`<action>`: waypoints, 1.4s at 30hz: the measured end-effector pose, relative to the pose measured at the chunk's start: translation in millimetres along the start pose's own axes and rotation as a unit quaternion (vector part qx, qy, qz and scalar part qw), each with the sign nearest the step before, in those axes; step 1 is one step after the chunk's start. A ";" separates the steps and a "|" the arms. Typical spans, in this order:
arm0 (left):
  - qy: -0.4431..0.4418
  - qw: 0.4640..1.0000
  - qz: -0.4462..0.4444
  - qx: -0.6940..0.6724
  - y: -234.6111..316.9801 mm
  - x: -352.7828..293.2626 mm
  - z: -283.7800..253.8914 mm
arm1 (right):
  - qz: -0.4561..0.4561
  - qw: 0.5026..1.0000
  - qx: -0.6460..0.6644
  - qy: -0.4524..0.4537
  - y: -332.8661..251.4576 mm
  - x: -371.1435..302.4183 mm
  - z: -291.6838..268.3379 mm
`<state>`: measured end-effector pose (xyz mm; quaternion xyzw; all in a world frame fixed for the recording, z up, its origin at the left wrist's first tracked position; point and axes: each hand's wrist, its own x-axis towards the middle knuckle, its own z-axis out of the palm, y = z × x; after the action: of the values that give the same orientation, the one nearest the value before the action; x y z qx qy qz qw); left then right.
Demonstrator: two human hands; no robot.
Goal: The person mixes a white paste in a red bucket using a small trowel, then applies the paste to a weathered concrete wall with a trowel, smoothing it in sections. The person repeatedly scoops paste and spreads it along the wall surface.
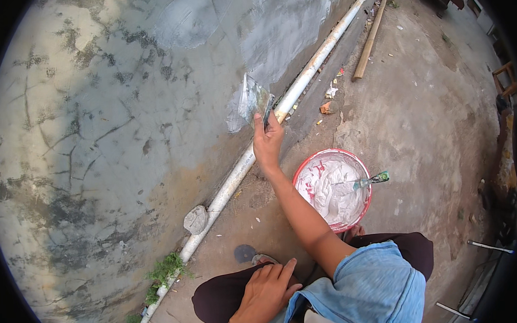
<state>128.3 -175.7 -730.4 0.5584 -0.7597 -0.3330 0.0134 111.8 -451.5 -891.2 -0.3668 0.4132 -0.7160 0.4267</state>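
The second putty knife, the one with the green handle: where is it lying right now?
In the head view, the green-handled putty knife rests across the right rim of the red bucket of white putty, blade in the putty, on the ground right of the person's outstretched right arm.
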 end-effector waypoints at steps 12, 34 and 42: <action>-0.012 0.999 0.036 -0.016 -5.0 5.7 2.6 | -0.243 0.956 -0.160 -0.050 -28.3 -16.5 83.8; -0.006 0.999 0.034 0.002 3.8 20.7 -1.0 | -0.225 0.960 -0.129 -0.109 -23.6 3.1 42.0; 0.012 1.000 0.019 0.013 5.4 18.5 0.4 | -0.253 0.958 -0.089 -0.104 -39.4 -5.1 9.1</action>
<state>116.7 -190.5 -734.5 0.5482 -0.7741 -0.3159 0.0212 109.5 -437.8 -852.8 -0.5679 0.3221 -0.7191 0.2379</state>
